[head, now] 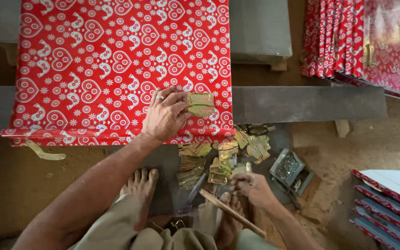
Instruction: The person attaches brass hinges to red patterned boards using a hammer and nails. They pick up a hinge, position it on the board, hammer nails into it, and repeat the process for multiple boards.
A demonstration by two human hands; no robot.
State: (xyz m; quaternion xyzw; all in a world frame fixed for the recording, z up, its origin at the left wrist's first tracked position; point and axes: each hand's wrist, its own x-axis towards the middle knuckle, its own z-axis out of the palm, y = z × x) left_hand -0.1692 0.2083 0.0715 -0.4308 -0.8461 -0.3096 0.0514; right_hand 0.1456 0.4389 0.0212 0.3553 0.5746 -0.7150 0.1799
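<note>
One large red sheet (116, 60) printed with white hearts lies flat over a grey bench (302, 104). Right of the sheet's far corner leans a stack of matching red panels (348, 41); below that, right of the sheet's near edge, lie four more stacked panels (385, 203). Just under the sheet's near edge sits a heap of brass hasps (223, 159), too jumbled to count, and beside it one small tray of nails (287, 167). The left hand (165, 115) presses one brass hasp (201, 104) onto the sheet near its lower right corner, fingers curled over the hasp's edge. The right hand (253, 185), below the heap, is closed around a wooden hammer handle (230, 212).
</note>
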